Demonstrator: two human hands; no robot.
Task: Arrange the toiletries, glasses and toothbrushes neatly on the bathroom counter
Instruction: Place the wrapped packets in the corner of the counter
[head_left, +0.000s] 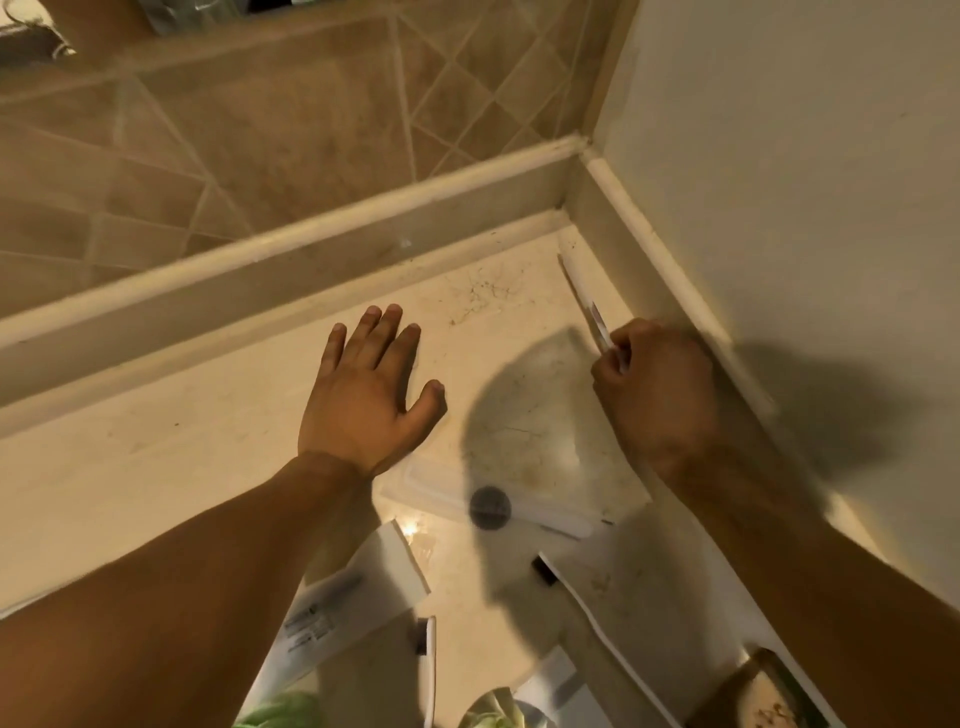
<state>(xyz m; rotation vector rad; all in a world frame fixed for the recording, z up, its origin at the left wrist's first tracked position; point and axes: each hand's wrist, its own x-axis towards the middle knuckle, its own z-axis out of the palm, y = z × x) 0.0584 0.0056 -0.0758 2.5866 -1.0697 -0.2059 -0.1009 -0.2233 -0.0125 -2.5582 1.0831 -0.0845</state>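
The toothbrush (587, 301), a slim white stick, lies along the right edge of the surface (156, 483), close beside the low ledge under the plain wall (810, 182), its far tip pointing into the corner. Its near end is pinched in the curled fingers of the right hand (657, 387), which sits against that ledge and casts a shadow onto the wall. The left hand (366, 387) is released, fingers straight and slightly spread, palm down over the pale marble top near the back ledge; whether it touches the stone cannot be told. Behind the back ledge rises a tiled wall (270, 124) with diamond-set brown tiles. Between the two forearms lies a flat clear lid (431, 486) with a dark round spot at its near edge. Nearer the person are white papers (358, 587) with printed lines, partly under the left forearm, and a second white sheet (602, 587) under the right forearm. Something green (291, 714) shows at the bottom edge, too blurred to name.
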